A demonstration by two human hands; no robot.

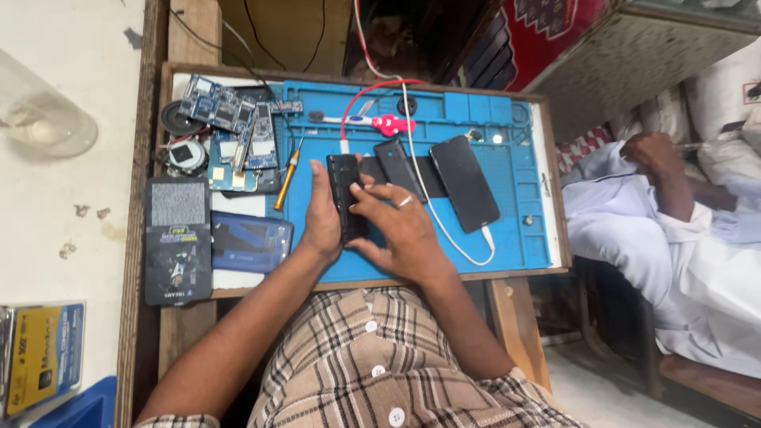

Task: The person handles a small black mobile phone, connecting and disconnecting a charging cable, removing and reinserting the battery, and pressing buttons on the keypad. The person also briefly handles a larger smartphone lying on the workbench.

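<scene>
My left hand (321, 218) and my right hand (400, 230) together grip a narrow black phone (346, 194) over a blue work mat (507, 238). The left hand's fingers curl round its left edge. From the right, the other hand's fingers press on its face; one finger wears a ring. Just beyond lie a second small black phone (396, 168) and a larger black phone (464, 182), the larger one plugged into a white cable (444, 234).
Circuit boards (230, 119), a yellow-handled screwdriver (287, 178), a pink-handled tool (380, 124), a dark blue box (250, 242) and a black packet (178, 242) crowd the tray's left side. A person in white clothes (658, 230) sits at the right. A clear lid (40, 111) rests on the white counter.
</scene>
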